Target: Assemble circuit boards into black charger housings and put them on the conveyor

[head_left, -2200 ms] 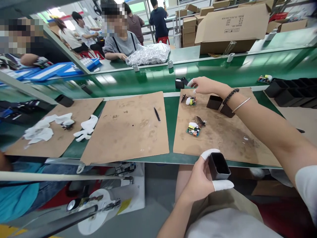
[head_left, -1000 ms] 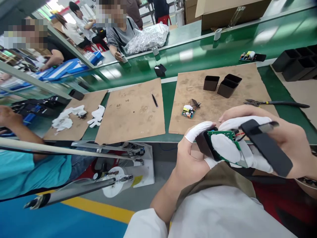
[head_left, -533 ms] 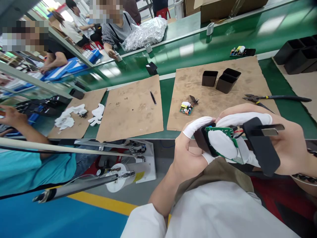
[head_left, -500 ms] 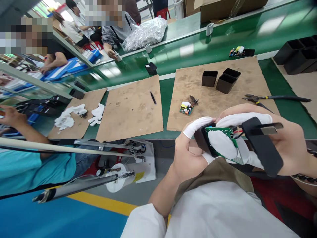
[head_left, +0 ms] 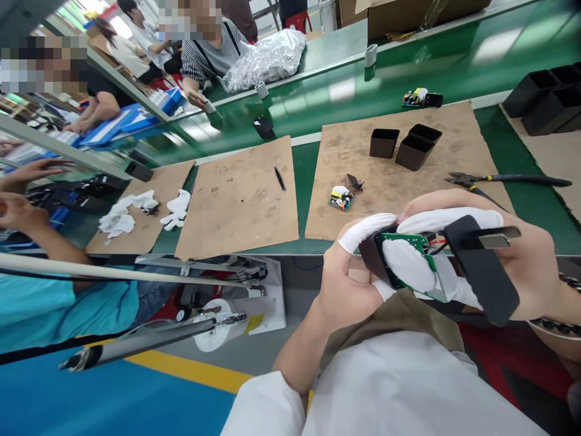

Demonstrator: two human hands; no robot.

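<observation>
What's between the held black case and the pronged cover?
In the head view: green circuit board with white patch, wires, and covered fingers of the right hand.

matt plastic plug cover (head_left: 483, 272), shiny metal prong (head_left: 494, 241); matt cardboard sheet (head_left: 390, 191), glossy belt (head_left: 327, 106)

Black casing (head_left: 373, 257) partly hidden behind left hand (head_left: 344, 287), cardboard box (head_left: 399, 23) cut off at top

The shirt (head_left: 385, 381) and finger cots (head_left: 458, 219) are white — bracelet (head_left: 563, 329) dark.
</observation>
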